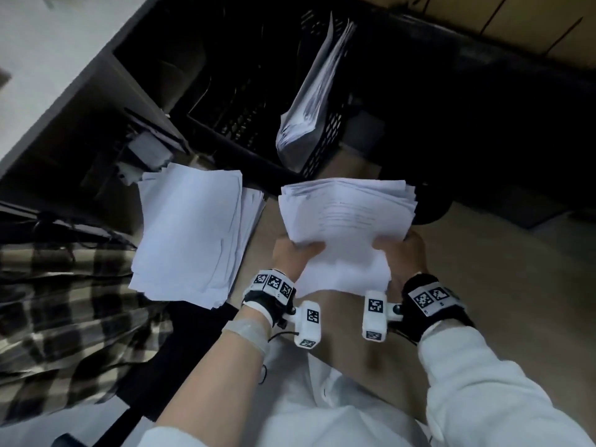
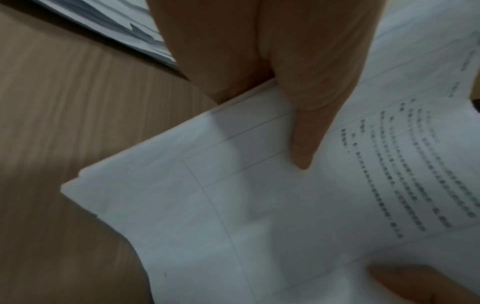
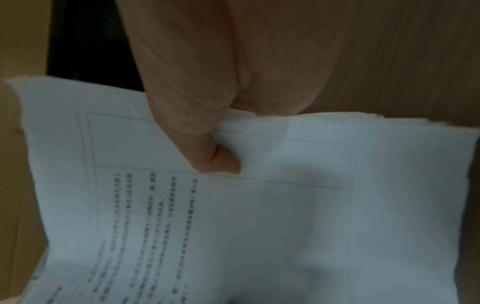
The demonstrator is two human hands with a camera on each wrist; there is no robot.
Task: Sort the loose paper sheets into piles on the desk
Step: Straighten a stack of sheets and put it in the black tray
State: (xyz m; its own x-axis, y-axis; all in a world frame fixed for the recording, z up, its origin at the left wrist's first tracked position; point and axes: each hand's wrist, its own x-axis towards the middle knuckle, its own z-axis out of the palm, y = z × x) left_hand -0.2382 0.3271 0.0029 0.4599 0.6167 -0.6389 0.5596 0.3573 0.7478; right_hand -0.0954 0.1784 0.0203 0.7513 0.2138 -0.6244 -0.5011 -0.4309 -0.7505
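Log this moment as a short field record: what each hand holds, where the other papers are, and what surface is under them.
left hand: grips the near left edge of the held stack, thumb on top
right hand: grips the same stack's near right edge
held stack: printed text on top sheet
second pile: lying flat to the left, untouched
third bundle: standing in the black crate
surface: wooden desk

White paper stack (image 1: 346,221) w/ blk text; blk crate (image 1: 258,101); plaid cloth (image 1: 58,317).
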